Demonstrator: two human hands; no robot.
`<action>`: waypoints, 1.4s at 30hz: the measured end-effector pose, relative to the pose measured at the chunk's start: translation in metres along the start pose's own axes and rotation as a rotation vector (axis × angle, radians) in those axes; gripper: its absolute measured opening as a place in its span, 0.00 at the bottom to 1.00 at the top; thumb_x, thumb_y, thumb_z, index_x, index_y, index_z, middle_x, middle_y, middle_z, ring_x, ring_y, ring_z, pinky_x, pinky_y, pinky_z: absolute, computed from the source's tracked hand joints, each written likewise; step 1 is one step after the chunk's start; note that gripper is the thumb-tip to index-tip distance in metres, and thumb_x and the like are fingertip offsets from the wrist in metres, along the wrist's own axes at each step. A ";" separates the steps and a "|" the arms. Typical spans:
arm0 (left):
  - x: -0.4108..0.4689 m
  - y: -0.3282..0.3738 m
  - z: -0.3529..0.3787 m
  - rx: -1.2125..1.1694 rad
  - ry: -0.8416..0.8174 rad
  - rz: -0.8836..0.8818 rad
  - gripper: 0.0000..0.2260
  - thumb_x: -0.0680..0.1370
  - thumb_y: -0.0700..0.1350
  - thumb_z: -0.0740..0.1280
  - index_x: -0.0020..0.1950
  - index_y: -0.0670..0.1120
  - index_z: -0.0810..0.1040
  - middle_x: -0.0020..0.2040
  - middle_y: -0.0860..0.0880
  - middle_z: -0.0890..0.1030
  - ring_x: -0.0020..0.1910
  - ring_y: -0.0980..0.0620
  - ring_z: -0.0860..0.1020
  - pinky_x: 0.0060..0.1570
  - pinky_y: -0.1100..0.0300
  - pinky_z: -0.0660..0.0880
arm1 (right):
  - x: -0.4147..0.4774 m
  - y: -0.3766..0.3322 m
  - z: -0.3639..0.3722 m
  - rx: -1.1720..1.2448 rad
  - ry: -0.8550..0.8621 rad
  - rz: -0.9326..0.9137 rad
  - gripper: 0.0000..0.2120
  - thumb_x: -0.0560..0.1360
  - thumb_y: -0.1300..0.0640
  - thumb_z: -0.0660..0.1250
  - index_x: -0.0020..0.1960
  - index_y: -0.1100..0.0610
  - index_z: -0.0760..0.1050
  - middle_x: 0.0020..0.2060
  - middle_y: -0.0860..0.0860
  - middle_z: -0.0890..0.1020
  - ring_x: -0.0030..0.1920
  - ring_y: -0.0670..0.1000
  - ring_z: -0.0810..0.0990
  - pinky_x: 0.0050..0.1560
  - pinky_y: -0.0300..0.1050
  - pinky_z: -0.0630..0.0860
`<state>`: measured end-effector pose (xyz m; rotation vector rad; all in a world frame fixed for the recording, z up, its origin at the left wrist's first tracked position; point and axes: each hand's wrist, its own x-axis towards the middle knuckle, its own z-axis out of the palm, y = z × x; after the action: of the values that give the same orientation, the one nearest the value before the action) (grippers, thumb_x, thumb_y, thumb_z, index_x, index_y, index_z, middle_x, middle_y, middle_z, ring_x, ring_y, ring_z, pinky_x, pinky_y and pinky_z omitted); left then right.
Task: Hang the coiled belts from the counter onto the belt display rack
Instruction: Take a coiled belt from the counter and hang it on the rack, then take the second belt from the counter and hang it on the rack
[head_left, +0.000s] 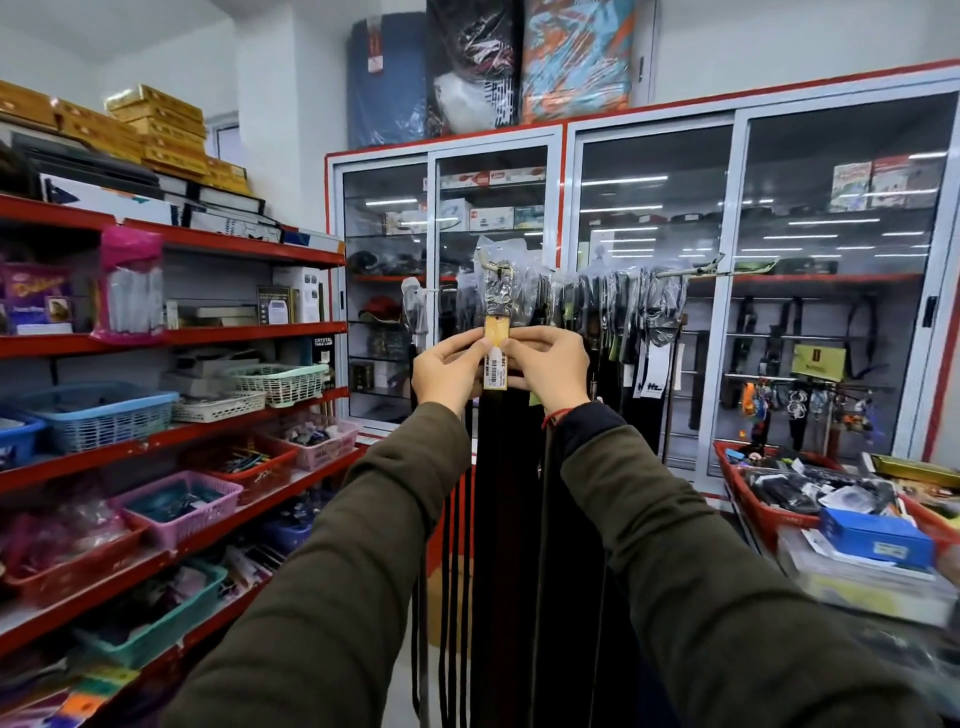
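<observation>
Belt (506, 467) unrolled, hangs at frame centre, buckle end up by rack (691, 270) hook. Left hand (451, 370) & right hand (551, 366) both pinch its tag area. Hook seating unclear. Counter coils not visible; remaining qty unknown.

Red shelving (171, 338) at left, stocked with plastic baskets (98, 418). Glass-door cabinet (727, 291) at rear. Wrapped bundles (488, 67) on cabinet top. Blue box (878, 540) at right.

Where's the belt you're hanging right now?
Centre of the head view: the belt hangs straight down in front of the belt rack, its tag pinched between the left hand and right hand.
</observation>
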<state>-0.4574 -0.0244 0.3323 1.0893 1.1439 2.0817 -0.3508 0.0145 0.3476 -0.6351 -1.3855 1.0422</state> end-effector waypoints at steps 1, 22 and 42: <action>0.002 -0.005 0.001 0.038 0.014 0.030 0.13 0.77 0.38 0.71 0.62 0.42 0.82 0.46 0.45 0.85 0.42 0.51 0.84 0.42 0.59 0.84 | 0.000 0.004 -0.001 -0.024 0.004 -0.028 0.09 0.74 0.67 0.72 0.53 0.66 0.81 0.43 0.59 0.86 0.43 0.57 0.86 0.35 0.44 0.85; -0.182 -0.159 0.047 0.496 -0.269 0.459 0.20 0.81 0.43 0.63 0.73 0.51 0.70 0.80 0.53 0.62 0.81 0.52 0.54 0.78 0.42 0.58 | -0.161 0.135 -0.186 -0.905 0.238 -0.267 0.21 0.79 0.56 0.63 0.71 0.52 0.68 0.75 0.51 0.66 0.78 0.56 0.62 0.76 0.61 0.63; -0.409 -0.325 0.205 0.883 -1.353 0.151 0.32 0.78 0.32 0.59 0.81 0.47 0.57 0.82 0.47 0.57 0.82 0.44 0.50 0.79 0.44 0.49 | -0.364 0.181 -0.470 -1.535 -0.008 0.863 0.22 0.76 0.52 0.64 0.68 0.58 0.71 0.67 0.59 0.76 0.72 0.61 0.71 0.77 0.68 0.45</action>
<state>-0.0449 -0.0732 -0.0446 2.4099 1.1294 0.3786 0.1099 -0.1250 -0.0451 -2.4849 -1.7970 0.3495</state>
